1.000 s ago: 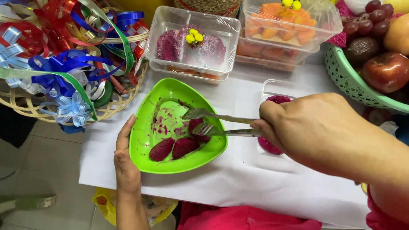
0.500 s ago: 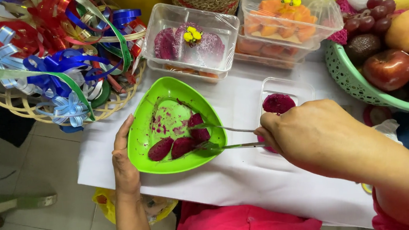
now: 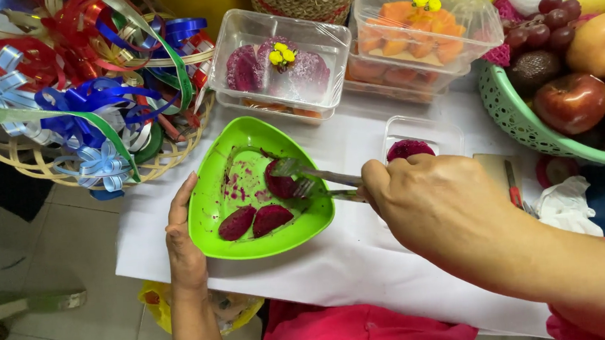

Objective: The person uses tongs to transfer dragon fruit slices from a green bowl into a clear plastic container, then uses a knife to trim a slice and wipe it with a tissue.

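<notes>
My left hand point(image 3: 182, 240) steadies the left rim of a green, rounded-triangle plate point(image 3: 212, 213) on the white table. Three dark red fruit slices lie on the plate: two slices point(image 3: 252, 221) side by side near the front and one slice point(image 3: 280, 184) farther back. My right hand point(image 3: 428, 207) grips metal tongs point(image 3: 314, 180) whose tips close around that back slice. Just behind my right hand stands an open clear tub point(image 3: 438, 132) with one red fruit piece point(image 3: 409, 149) inside.
A lidded clear box of red slices point(image 3: 280, 67) and another of orange fruit point(image 3: 421, 35) stand at the back. A basket of coloured ribbons point(image 3: 74, 101) sits at left, a green basket of whole fruit point(image 3: 510, 114) at right. A knife point(image 3: 512, 186) lies by my wrist.
The tongs swept toward the front of the plate, then moved back and closed around one slice, which now sits apart from the other two. My left hand stayed on the rim.
</notes>
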